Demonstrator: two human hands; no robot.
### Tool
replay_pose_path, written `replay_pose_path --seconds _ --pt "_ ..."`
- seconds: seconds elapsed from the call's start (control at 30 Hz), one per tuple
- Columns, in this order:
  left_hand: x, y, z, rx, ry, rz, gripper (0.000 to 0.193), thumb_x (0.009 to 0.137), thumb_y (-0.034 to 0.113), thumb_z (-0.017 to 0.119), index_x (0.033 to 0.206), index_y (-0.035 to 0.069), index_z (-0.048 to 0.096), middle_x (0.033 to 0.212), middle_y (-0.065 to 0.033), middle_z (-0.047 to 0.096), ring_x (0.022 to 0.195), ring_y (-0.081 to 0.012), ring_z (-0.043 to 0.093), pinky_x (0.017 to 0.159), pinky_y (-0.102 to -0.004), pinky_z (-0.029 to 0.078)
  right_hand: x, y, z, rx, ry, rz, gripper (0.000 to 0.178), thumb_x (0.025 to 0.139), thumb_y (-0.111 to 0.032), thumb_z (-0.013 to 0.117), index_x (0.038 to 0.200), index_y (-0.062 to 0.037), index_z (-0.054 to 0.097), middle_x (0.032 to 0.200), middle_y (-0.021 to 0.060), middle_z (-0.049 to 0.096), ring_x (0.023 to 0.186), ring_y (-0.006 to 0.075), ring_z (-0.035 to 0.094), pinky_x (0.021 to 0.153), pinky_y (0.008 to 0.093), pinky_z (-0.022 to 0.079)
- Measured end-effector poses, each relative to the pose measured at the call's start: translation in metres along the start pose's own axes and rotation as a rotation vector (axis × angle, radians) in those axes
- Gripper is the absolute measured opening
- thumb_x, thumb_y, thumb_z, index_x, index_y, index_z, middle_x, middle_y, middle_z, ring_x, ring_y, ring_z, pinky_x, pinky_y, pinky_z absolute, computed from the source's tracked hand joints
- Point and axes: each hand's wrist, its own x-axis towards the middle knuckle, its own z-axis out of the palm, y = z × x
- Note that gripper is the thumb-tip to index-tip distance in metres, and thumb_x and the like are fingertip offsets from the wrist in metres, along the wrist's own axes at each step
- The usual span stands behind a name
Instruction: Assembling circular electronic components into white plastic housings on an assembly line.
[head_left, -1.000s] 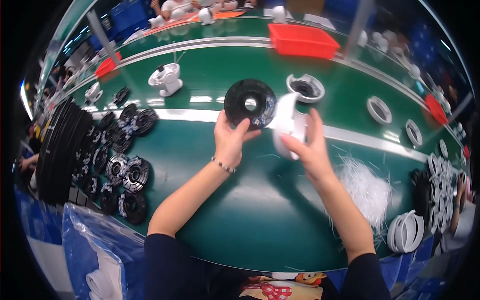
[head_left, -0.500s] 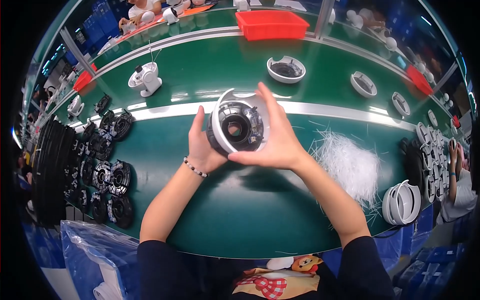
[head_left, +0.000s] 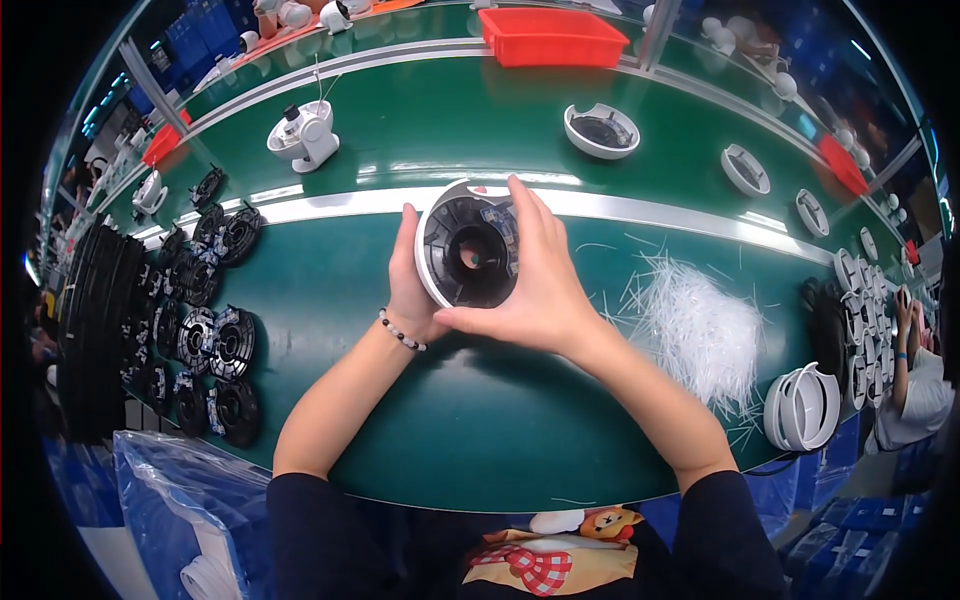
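Observation:
Above the middle of the green bench, both my hands hold a round white housing [head_left: 423,262]. Inside its rim sits a black ring-shaped part [head_left: 450,282] with a hole in its centre and a small circuit board at its upper right. My left hand [head_left: 408,285], with a beaded bracelet at the wrist, supports the housing from the left and below, its thumb pointing up. My right hand [head_left: 552,282] wraps the right side, thumb along the lower edge and fingers up at the top. The housing's open face is turned toward me.
Several black ring parts [head_left: 232,345] lie at left beside tall black stacks [head_left: 90,330]. At right are a pile of thin white strips [head_left: 697,335] and nested white housings [head_left: 803,408]. Beyond the metal rail stand a white camera-like unit [head_left: 305,140], a white bowl-shaped housing [head_left: 602,132] and a red bin [head_left: 553,38].
The black part, earlier protruding past the housing's left rim, now sits within it, and the housing faces me more squarely. Items beyond the rail have shifted slightly right in view.

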Motion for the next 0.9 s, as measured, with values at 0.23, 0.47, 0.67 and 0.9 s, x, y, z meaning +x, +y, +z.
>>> replay_pose_path --seconds 0.23,0.47,0.67,0.9 --pt "0.0 0.003 -0.007 0.008 0.022 -0.066 0.067 0.084 0.058 0.017 0.119 0.005 0.041 0.11 -0.013 0.051 0.101 -0.0232 0.05 0.087 -0.0364 0.042 0.002 0.002 -0.001 -0.067 -0.01 -0.079 0.113 0.043 -0.037 0.077 0.125 0.0108 0.016 0.123 0.0269 0.026 0.113 0.04 0.028 0.095 0.0438 0.027" --pt "-0.005 0.008 -0.003 -0.054 -0.02 -0.123 0.065 0.083 0.056 0.027 0.115 0.002 0.044 0.107 -0.0139 0.053 0.096 -0.0244 0.054 0.082 -0.0372 0.046 0.011 0.008 -0.016 -0.066 -0.189 -0.245 0.114 0.041 -0.036 0.077 0.126 0.0079 0.016 0.125 0.0247 0.026 0.115 0.0391 0.028 0.095 0.0433 0.027" --pt "-0.001 0.007 0.009 0.006 0.011 -0.009 0.052 0.077 0.04 0.041 0.11 -0.001 0.046 0.102 -0.0145 0.055 0.091 -0.0234 0.055 0.083 -0.0355 0.045 0.006 0.024 -0.004 -0.077 -0.024 -0.353 0.116 0.043 -0.041 0.075 0.129 0.0046 0.011 0.128 0.0245 0.023 0.12 0.0395 0.023 0.097 0.0457 0.022" --pt "0.094 0.034 -0.033 0.06 0.365 0.14 0.044 0.082 0.033 0.035 0.103 -0.003 0.048 0.105 -0.0164 0.053 0.099 -0.0271 0.051 0.089 -0.0417 0.038 0.026 -0.012 -0.102 -0.092 0.138 -0.544 0.085 0.072 -0.036 0.064 0.132 0.0004 0.016 0.138 0.0167 0.015 0.127 0.0328 0.014 0.101 0.0416 0.02"
